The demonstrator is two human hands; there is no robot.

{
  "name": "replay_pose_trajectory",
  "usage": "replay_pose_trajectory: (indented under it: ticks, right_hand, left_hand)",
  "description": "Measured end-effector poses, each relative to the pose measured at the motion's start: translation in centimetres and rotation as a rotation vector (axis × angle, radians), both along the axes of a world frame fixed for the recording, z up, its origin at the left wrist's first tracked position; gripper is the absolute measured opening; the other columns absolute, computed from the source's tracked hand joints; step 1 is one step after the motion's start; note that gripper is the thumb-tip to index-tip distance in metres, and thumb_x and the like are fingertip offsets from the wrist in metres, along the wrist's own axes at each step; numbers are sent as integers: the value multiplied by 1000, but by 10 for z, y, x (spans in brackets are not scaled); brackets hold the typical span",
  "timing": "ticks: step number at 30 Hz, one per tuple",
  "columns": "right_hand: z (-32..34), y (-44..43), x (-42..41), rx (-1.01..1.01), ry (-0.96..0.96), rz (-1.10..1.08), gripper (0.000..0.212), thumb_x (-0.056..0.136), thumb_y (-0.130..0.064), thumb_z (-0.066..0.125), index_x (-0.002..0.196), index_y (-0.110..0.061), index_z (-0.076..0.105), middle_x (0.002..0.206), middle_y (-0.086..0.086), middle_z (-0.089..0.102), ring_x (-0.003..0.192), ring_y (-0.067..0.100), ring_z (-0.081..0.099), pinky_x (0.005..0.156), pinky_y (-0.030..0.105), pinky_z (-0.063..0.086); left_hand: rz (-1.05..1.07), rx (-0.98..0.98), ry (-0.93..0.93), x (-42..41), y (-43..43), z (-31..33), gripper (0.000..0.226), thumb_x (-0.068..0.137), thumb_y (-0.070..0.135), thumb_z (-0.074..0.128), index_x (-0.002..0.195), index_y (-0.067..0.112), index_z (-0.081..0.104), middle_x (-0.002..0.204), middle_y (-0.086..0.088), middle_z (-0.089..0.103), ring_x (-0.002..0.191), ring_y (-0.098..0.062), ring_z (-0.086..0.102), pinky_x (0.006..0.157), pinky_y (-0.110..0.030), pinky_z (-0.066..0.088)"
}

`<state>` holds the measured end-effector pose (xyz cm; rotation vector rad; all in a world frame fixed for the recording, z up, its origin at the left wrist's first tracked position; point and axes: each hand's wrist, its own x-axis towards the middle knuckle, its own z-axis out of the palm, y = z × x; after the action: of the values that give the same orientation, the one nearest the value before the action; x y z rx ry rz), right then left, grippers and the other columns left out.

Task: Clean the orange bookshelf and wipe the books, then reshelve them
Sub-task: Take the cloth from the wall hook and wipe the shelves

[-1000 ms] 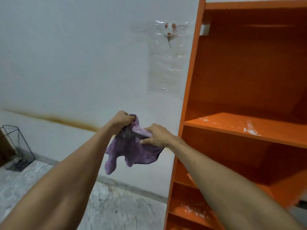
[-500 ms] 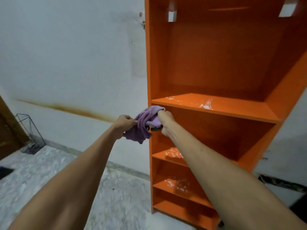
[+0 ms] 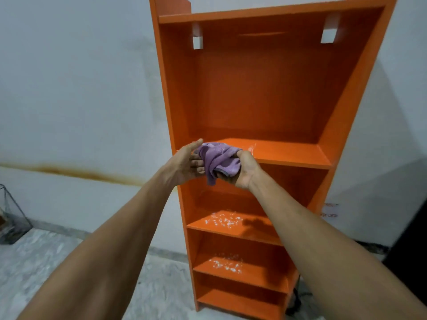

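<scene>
Before the orange bookshelf (image 3: pixel 258 93), in the head view, both bare arms are reaching forward and the two hands are meeting at the height of the upper shelf board (image 3: pixel 288 153). The right hand (image 3: pixel 242 172) is closing around a purple cloth (image 3: pixel 218 160), which is bunched into a ball; its fingers are wrapping the cloth from the right side and from below, and one loose corner is hanging down under the hand. The left hand (image 3: pixel 187 162) is standing with the palm turned to the cloth and the fingers stretched out, not closing on anything; its fingers are touching the left side of the cloth. The cloth is staying in the air just in front of the front left corner of the upper shelf board, and I cannot tell if it is touching the wood.

The bookshelf is standing upright against a white wall (image 3: pixel 69 88) and no books are showing on its boards. White specks (image 3: pixel 223 221) are lying on the second board, more white specks (image 3: pixel 227 265) are lying on the third board, and a small shiny patch (image 3: pixel 251 147) is showing on the upper board just beside the right hand. A brown stain (image 3: pixel 76 172) is running along the wall at the left. A wire rack (image 3: pixel 11 215) is standing on the marble floor (image 3: pixel 46 262) at the far left edge.
</scene>
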<state>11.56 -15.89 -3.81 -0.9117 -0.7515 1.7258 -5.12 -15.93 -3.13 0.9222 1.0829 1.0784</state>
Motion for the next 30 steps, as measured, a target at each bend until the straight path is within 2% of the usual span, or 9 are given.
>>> replay_pose_trajectory:
  ticks: [5, 8, 10, 13, 17, 21, 23, 27, 30]
  right_hand:
    - [7, 6, 31, 45, -59, -11, 28, 90, -3, 38, 90, -1, 67, 88, 11, 60, 77, 24, 57, 64, 32, 54]
    - [12, 11, 50, 103, -209, -129, 27, 54, -8, 51, 77, -10, 63, 87, 9, 61, 78, 27, 58, 68, 34, 50]
    - [10, 20, 68, 166, -154, -174, 53, 37, -6, 50, 89, -12, 60, 94, 11, 61, 79, 28, 56, 64, 31, 48]
    - [10, 30, 89, 198, 8, -93, 91, 41, -20, 73, 130, -13, 54, 129, 20, 56, 103, 35, 57, 84, 51, 51]
    - [18, 38, 93, 279, 28, 22, 49, 88, -40, 63, 122, -5, 65, 117, 19, 68, 103, 32, 66, 103, 51, 46]
    - [22, 60, 91, 284, -197, -145, 54, 77, -28, 81, 122, -1, 64, 123, 24, 66, 109, 36, 66, 100, 52, 50]
    - [25, 74, 94, 258, -284, -291, 50, 77, -27, 83, 117, -1, 66, 125, 23, 65, 107, 35, 66, 87, 44, 54]
    - [42, 82, 100, 305, -560, -568, 17, 85, -21, 75, 84, -10, 63, 93, 12, 67, 81, 25, 64, 62, 31, 50]
    - [45, 93, 103, 340, -880, -741, 20, 82, -29, 74, 90, -17, 60, 93, 4, 64, 83, 24, 62, 67, 34, 51]
  left_hand:
    - [68, 149, 178, 39, 13, 21, 18, 85, 5, 69, 99, -5, 65, 95, -22, 66, 82, -29, 63, 75, -41, 56]
    - [61, 184, 206, 57, 27, 36, 6, 84, -2, 65, 84, 3, 62, 88, -16, 61, 82, -29, 61, 71, -40, 55]
    - [40, 195, 201, 66, 37, 43, 9, 83, -2, 65, 82, 6, 62, 89, -15, 60, 87, -31, 60, 78, -44, 54]
    - [-8, 204, 193, 80, 46, 53, 11, 83, -3, 63, 90, 5, 65, 93, -15, 62, 90, -31, 59, 86, -48, 53]
    - [-83, 231, 224, 96, 60, 59, 31, 84, -4, 63, 114, 4, 65, 100, -15, 64, 89, -30, 60, 79, -41, 52]
    - [-108, 249, 281, 101, 73, 62, 37, 84, 6, 72, 120, 3, 62, 112, -16, 66, 102, -32, 63, 82, -42, 55]
    - [-75, 302, 326, 98, 83, 60, 37, 83, 16, 76, 115, 2, 63, 98, -13, 68, 87, -25, 65, 75, -36, 57]
    - [284, 449, 495, 84, 91, 47, 23, 83, 31, 74, 89, 10, 68, 82, -4, 68, 74, -19, 64, 70, -37, 58]
    - [536, 553, 689, 63, 88, 30, 16, 91, 27, 64, 98, 12, 64, 90, 1, 64, 84, -15, 61, 71, -30, 51]
